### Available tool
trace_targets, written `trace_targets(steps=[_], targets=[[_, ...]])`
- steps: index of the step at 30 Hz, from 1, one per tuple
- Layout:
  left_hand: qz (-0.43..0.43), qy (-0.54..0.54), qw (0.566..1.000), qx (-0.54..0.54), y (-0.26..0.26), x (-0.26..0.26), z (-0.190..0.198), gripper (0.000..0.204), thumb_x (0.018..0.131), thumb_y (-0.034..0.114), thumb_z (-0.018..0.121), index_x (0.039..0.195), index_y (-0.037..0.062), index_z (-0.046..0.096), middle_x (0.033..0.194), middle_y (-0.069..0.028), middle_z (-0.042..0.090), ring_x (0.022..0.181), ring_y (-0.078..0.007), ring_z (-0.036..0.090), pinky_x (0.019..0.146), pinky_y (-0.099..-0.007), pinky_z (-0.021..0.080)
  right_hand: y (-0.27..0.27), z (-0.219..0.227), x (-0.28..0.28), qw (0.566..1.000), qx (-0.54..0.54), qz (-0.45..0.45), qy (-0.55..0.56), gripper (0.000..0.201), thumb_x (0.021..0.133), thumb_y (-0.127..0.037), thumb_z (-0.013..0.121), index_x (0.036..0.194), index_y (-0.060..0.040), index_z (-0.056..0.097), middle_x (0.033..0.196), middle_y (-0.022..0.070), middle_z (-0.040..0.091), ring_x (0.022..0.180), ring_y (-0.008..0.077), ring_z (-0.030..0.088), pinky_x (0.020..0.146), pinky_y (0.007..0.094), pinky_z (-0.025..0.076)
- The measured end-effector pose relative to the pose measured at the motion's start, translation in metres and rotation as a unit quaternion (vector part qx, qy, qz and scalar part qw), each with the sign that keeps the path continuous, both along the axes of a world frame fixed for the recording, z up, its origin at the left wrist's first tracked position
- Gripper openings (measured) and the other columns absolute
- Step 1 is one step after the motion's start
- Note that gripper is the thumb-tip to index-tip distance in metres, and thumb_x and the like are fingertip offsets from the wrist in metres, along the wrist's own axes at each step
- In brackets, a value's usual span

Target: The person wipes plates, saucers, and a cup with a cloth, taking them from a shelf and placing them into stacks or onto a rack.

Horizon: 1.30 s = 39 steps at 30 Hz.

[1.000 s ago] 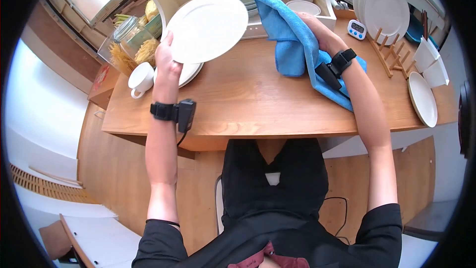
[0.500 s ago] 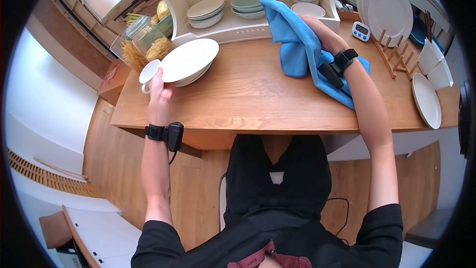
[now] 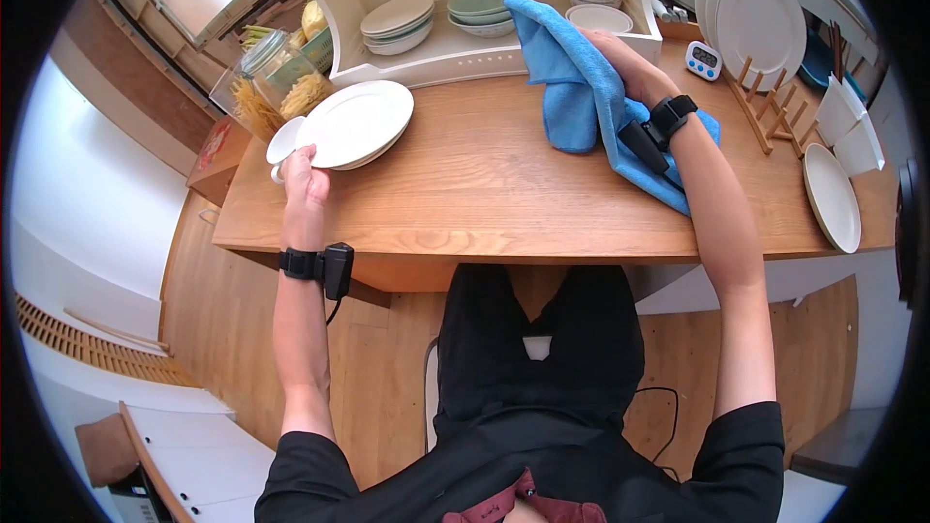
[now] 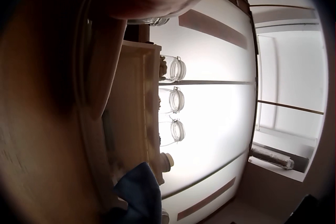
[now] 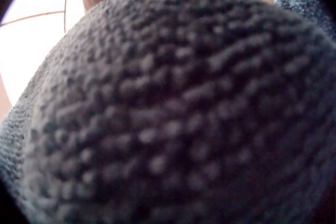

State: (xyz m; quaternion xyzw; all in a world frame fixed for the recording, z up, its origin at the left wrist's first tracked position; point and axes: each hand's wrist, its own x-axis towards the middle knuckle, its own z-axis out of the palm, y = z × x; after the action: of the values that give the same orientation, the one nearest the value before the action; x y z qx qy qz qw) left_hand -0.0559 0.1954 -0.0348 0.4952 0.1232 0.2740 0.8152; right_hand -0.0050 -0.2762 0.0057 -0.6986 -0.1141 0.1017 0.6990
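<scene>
At the left of the wooden table point(image 3: 465, 194), my left hand point(image 3: 307, 184) pinches the near rim of a white plate point(image 3: 360, 118), thumb on top. The plate sits over a stack of white plates whose edges point(image 3: 376, 157) show beneath it. A white cup point(image 3: 283, 140) stands beside the stack, close to the fingers. My right hand point(image 3: 628, 66) grips a blue towel point(image 3: 572, 87) above the table's right half, and its folds hang down under the wrist. In the right wrist view the cloth point(image 5: 173, 103) fills most of the picture.
A white shelf point(image 3: 455, 68) with stacked bowls point(image 3: 399, 24) stands at the back. Glass jars point(image 3: 276, 63) of pasta are behind the cup. On the right are a timer point(image 3: 703, 60), several upright plates point(image 3: 760, 24), a wooden rack point(image 3: 765, 102) and an oval plate point(image 3: 831, 199).
My left hand has brought the white plate down and to the left, from above the table onto the plate stack. The right hand keeps holding the blue towel in nearly the same place.
</scene>
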Motion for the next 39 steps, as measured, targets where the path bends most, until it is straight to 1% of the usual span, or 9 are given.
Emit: trace_targets(steps=[7, 14, 17, 26, 30, 32, 35, 37, 39], targets=[[0.089, 0.02, 0.992, 0.082, -0.006, 0.004, -0.006, 0.07, 0.067, -0.019, 0.043, 0.136, -0.0092, 0.034, 0.132, -0.0202, 0.047, 0.117, -0.0279, 0.051, 0.099, -0.0337, 0.041, 0.002, 0.003, -0.006, 1.0, -0.006, 0.0, -0.001, 0.04, 0.098, -0.041, 0.053, 0.118, -0.0069, 0.061, 0.102, -0.0025, 0.061, 0.084, 0.0049, 0.055, 0.074, 0.0227, 0.05], [0.108, 0.021, 0.985, 0.132, 0.004, 0.002, -0.016, 0.074, 0.066, -0.02, 0.043, 0.138, -0.0071, 0.034, 0.136, -0.0217, 0.044, 0.121, -0.0286, 0.048, 0.1, -0.0331, 0.04, 0.0, -0.004, 0.001, 1.0, -0.004, 0.001, -0.025, 0.042, 0.099, -0.041, 0.052, 0.12, -0.006, 0.061, 0.104, -0.0016, 0.061, 0.085, 0.0054, 0.056, 0.076, 0.0224, 0.05], [0.089, 0.008, 0.985, 0.147, 0.002, -0.002, -0.012, 0.07, 0.068, -0.019, 0.043, 0.136, -0.0068, 0.037, 0.135, -0.0216, 0.046, 0.12, -0.0288, 0.049, 0.1, -0.0333, 0.041, -0.004, -0.008, 0.006, 0.999, -0.016, 0.024, -0.022, 0.054, 0.096, -0.048, 0.055, 0.127, -0.0038, 0.058, 0.112, 0.002, 0.06, 0.092, 0.0082, 0.054, 0.08, 0.0226, 0.047], [0.044, 0.047, 0.977, 0.203, 0.028, 0.006, -0.021, 0.06, 0.071, -0.018, 0.048, 0.13, -0.005, 0.043, 0.127, -0.0181, 0.051, 0.114, -0.0257, 0.054, 0.096, -0.0315, 0.043, -0.005, -0.009, 0.008, 0.999, -0.041, 0.006, -0.028, 0.045, 0.099, -0.043, 0.051, 0.121, -0.005, 0.06, 0.105, -0.0014, 0.062, 0.086, 0.0054, 0.057, 0.076, 0.0234, 0.051], [-0.013, -0.053, 0.977, 0.208, 0.048, -0.004, -0.018, 0.052, 0.079, -0.008, 0.061, 0.128, -0.0031, 0.043, 0.123, -0.0137, 0.054, 0.108, -0.0211, 0.056, 0.092, -0.0309, 0.046, -0.005, -0.01, 0.01, 0.999, -0.01, 0.031, 0.003, 0.035, 0.1, -0.038, 0.051, 0.111, -0.0069, 0.065, 0.094, -0.0039, 0.063, 0.08, 0.0048, 0.055, 0.07, 0.0225, 0.05], [0.06, -0.075, 0.956, 0.277, 0.0, -0.039, 0.02, 0.036, 0.089, 0.003, 0.06, 0.122, -0.002, 0.048, 0.118, -0.0125, 0.057, 0.104, -0.0179, 0.057, 0.091, -0.0305, 0.047, -0.004, -0.009, 0.01, 0.999, -0.013, 0.033, 0.005, 0.034, 0.1, -0.037, 0.051, 0.11, -0.0075, 0.065, 0.093, -0.0039, 0.063, 0.077, 0.0053, 0.055, 0.069, 0.022, 0.049], [-0.066, -0.114, 0.934, 0.332, -0.085, -0.095, 0.086, 0.025, 0.101, 0.021, 0.046, 0.109, -0.0011, 0.056, 0.1, -0.0114, 0.062, 0.092, -0.0148, 0.059, 0.082, -0.0277, 0.047, -0.004, -0.012, 0.013, 0.999, -0.021, 0.032, -0.002, 0.04, 0.099, -0.038, 0.053, 0.119, -0.004, 0.063, 0.103, -0.0009, 0.064, 0.085, 0.0054, 0.056, 0.072, 0.0227, 0.05], [-0.181, -0.219, 0.87, 0.403, -0.123, -0.121, 0.107, 0.038, 0.104, 0.033, 0.039, 0.107, -0.0006, 0.057, 0.085, -0.0118, 0.064, 0.075, -0.0136, 0.059, 0.069, -0.0267, 0.044, -0.003, -0.009, 0.008, 0.999, -0.033, 0.031, -0.003, 0.042, 0.098, -0.039, 0.053, 0.121, -0.0035, 0.063, 0.105, -0.0004, 0.064, 0.086, 0.0053, 0.057, 0.072, 0.0228, 0.051], [-0.347, -0.322, 0.794, 0.381, -0.151, -0.148, 0.121, 0.049, 0.103, 0.042, 0.037, 0.098, -0.0008, 0.061, 0.077, -0.0117, 0.066, 0.063, -0.015, 0.059, 0.065, -0.0269, 0.043, -0.004, -0.012, 0.012, 0.998, -0.033, 0.044, 0.002, 0.044, 0.098, -0.04, 0.053, 0.122, -0.003, 0.062, 0.106, -0.0003, 0.064, 0.086, 0.0053, 0.057, 0.073, 0.0229, 0.051]])
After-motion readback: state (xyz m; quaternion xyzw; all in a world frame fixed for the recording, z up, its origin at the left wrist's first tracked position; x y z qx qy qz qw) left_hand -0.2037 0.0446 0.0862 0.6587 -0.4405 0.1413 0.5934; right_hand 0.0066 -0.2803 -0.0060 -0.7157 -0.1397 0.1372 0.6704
